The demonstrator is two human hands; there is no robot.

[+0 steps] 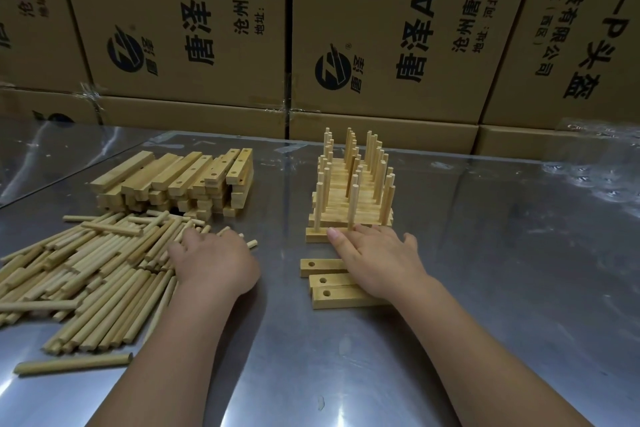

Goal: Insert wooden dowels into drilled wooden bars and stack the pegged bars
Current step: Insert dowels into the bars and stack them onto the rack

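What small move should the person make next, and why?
Probably the left hand should lift one dowel from the loose pile and bring it to the empty bars. It rests on that pile, the three bars under the right hand show open holes, and every bar in the pegged stack behind them seems filled.

**Two Bare Hands, Two Bare Forearms**

The person's left hand [214, 260] and right hand [377, 256] are uncovered. Both are broad across the back, with short, rounded fingers and soft, shallow knuckles. One fingernail [333, 233] on the right hand shows plainly, cut short with a rounded tip. The left forearm [173, 357] and right forearm [485, 350] are bare as far as the view reaches. Both are smooth and full, narrowing only slightly at the wrists.
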